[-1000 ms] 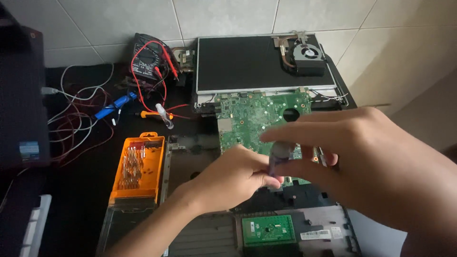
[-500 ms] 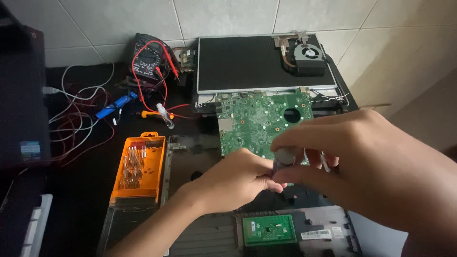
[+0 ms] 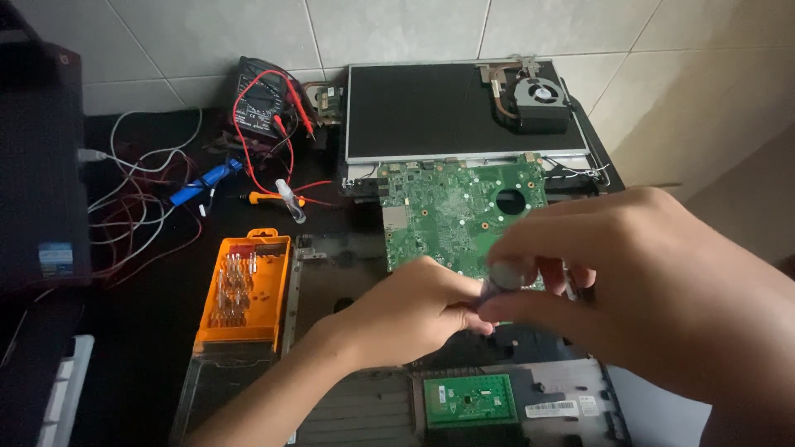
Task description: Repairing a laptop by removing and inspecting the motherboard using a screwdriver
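two hands meet over the stripped laptop base (image 3: 530, 397): the left hand (image 3: 414, 319) is curled round the lower shaft of a small screwdriver (image 3: 497, 281), and the right hand (image 3: 629, 273) pinches its round grey cap from above. the laptop looks well into teardown; the green motherboard (image 3: 460, 211), matte and studded, lies loose just beyond the hands, the copper-piped fan (image 3: 530, 99) on the dark screen panel (image 3: 455, 108) farther back. left of the left hand lies an orange plastic bit case (image 3: 244, 290) on the table (image 3: 141, 348)
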